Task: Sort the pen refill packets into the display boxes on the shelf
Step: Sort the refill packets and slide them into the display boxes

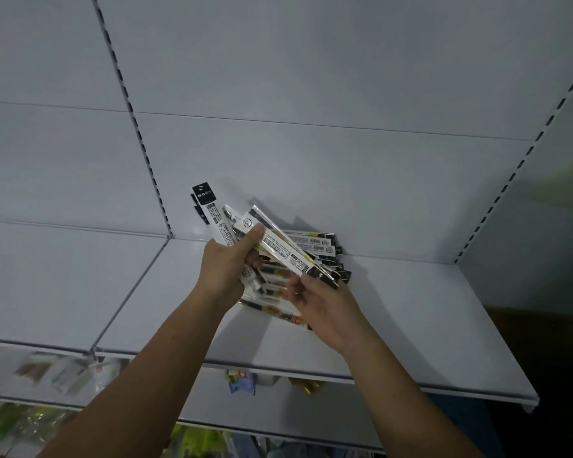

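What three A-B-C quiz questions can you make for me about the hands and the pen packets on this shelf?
1. Where does the pile of pen refill packets lie? A on the shelf; B on the floor; C in a drawer.
2. What colour is the shelf? A red; B white; C green.
3. What does the left hand do? A hangs open; B grips a bunch of packets; C points upward.
Answers: A, the pile rests on the shelf board behind the hands; B, the shelf is plain white; B, its fingers and thumb curl round the bunch.
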`<state>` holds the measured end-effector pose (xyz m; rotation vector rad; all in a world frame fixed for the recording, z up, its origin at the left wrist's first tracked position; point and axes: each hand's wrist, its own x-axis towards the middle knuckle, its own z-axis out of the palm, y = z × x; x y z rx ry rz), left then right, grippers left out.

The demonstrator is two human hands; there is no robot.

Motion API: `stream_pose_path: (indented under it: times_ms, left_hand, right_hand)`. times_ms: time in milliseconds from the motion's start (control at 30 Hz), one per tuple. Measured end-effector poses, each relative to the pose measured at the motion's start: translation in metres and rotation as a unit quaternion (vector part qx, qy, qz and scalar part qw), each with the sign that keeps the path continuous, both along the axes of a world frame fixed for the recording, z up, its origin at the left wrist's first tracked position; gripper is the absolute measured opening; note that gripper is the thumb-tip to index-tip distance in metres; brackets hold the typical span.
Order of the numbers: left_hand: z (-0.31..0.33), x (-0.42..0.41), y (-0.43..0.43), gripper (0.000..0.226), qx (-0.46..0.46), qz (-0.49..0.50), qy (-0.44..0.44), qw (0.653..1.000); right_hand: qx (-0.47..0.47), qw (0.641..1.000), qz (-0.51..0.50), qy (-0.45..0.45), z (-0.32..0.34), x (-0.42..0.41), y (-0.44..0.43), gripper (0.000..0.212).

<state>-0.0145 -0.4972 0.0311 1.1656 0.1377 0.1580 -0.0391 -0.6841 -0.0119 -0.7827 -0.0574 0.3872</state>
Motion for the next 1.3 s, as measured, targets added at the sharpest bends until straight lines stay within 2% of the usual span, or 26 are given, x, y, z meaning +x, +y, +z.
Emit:
stream_pose_path:
  times_ms: [100,200,267,400,533,700,900,1033,1133,1233,1300]
  left_hand:
    - [-0.006,0.005,0.004,0.016,-0.019,-0.002,-0.002,1.000]
    - [-0.010,0.007,0.007,0.010,-0.038,-0.010,0.000,0.999]
    - [-0.012,0.006,0.007,0.013,-0.039,-0.024,0.004,0.999]
    - [-0.015,0.002,0.004,0.025,-0.028,-0.072,0.004,0.997]
    - [-0.016,0.009,0.015,0.031,0.018,-0.076,0.009,0.997]
    - [-0.012,0.016,0.038,0.029,0.047,-0.075,0.028,0.996]
    - [-0.009,0.025,0.050,0.028,0.031,-0.049,0.053,0.997]
    - [-0.005,0.025,0.046,0.024,0.034,-0.072,0.037,0.996]
    - [-0.003,0.025,0.038,0.026,0.077,-0.098,0.026,0.992]
    - [-0.005,0.022,0.028,0.029,0.118,-0.112,0.012,0.987]
    - [-0.007,0.020,0.021,0.028,0.121,-0.114,0.009,0.986]
  right_hand:
    - [0.098,0.988,-0.095,0.077,-0.001,0.006,0.028,0.043]
    - [0.152,0.970,-0.155,0.113,0.005,0.011,0.051,0.023]
    - [0.146,0.966,-0.175,0.120,0.008,0.017,0.064,0.026]
    - [0.088,0.980,-0.163,0.078,0.016,0.026,0.084,0.048]
    - [0.086,0.977,-0.187,0.056,0.024,0.037,0.080,0.028]
    - [0.079,0.965,-0.246,0.046,0.043,0.047,0.061,0.015]
    - [0.098,0.964,-0.240,0.052,0.046,0.050,0.048,0.018]
    - [0.009,0.972,-0.227,0.058,0.043,0.052,0.042,0.016]
    - [-0.119,0.971,-0.201,0.049,0.042,0.049,0.038,0.034]
    - [-0.266,0.935,-0.230,-0.053,0.042,0.046,0.031,0.039]
    - [-0.326,0.909,-0.232,-0.114,0.039,0.042,0.029,0.035]
